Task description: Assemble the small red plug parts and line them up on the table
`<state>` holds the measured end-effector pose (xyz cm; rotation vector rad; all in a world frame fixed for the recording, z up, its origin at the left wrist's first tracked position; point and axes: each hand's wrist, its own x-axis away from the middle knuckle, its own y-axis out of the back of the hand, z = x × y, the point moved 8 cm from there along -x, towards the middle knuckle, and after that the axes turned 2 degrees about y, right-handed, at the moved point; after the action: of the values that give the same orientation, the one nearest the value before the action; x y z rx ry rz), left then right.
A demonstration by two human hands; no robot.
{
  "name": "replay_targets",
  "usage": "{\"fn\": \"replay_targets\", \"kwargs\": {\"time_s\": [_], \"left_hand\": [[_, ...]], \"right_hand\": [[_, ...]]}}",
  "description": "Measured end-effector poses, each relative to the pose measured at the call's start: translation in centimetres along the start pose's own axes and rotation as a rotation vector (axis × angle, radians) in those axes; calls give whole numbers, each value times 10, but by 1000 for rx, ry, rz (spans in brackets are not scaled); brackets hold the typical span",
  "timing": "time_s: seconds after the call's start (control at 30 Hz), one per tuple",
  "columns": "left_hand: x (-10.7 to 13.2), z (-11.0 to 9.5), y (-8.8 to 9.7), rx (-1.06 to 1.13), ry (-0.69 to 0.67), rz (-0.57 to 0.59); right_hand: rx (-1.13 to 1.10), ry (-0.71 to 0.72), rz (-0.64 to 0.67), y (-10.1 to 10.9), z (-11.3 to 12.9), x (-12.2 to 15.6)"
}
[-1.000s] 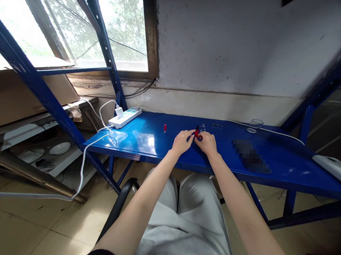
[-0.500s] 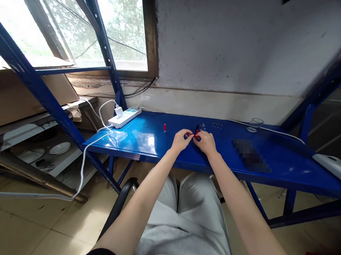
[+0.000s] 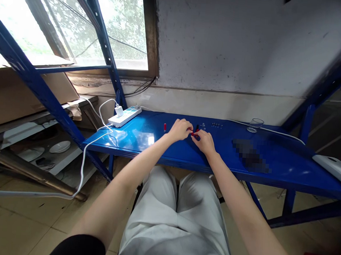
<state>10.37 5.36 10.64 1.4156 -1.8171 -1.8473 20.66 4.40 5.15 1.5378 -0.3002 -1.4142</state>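
Observation:
My left hand (image 3: pixel 181 129) is closed, its fingertips pinching at a small red part (image 3: pixel 192 134) whose kind I cannot make out. Against it from the other side press the fingers of my right hand (image 3: pixel 204 141), also closed on the red part. Both hands hover low over the blue table, their fingertips almost meeting. Just behind them is a small black-and-red piece (image 3: pixel 197 127), with small clear pieces (image 3: pixel 203 126) to its right. A small red-topped tube (image 3: pixel 165 127) stands upright to the left of my left hand.
Several tiny metallic pieces (image 3: pixel 217 125) lie in a row near the wall. A clear glass (image 3: pixel 255 125) stands at the back right. A blurred dark flat object (image 3: pixel 250 154) lies right of my hands. A white power strip (image 3: pixel 125 116) with cables occupies the table's left end.
My left hand has shifted slightly away from me and turned palm-down, its elbow swinging out to the left. My right hand stays nearly in place; the red part remains between both.

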Motion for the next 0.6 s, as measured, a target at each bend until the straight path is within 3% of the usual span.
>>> {"fn": "replay_targets", "kwargs": {"time_s": [0.13, 0.23, 0.4, 0.6], "left_hand": [[-24, 26, 31, -137, 54, 81], [-30, 52, 38, -254, 128, 203], [-18, 82, 31, -355, 205, 326], [-8, 94, 20, -349, 253, 329]], "right_hand": [[-77, -30, 8, 0, 0, 0], [-109, -36, 41, -2, -2, 0], [-106, -48, 75, -5, -3, 0], [-111, -63, 82, -3, -1, 0]]}}
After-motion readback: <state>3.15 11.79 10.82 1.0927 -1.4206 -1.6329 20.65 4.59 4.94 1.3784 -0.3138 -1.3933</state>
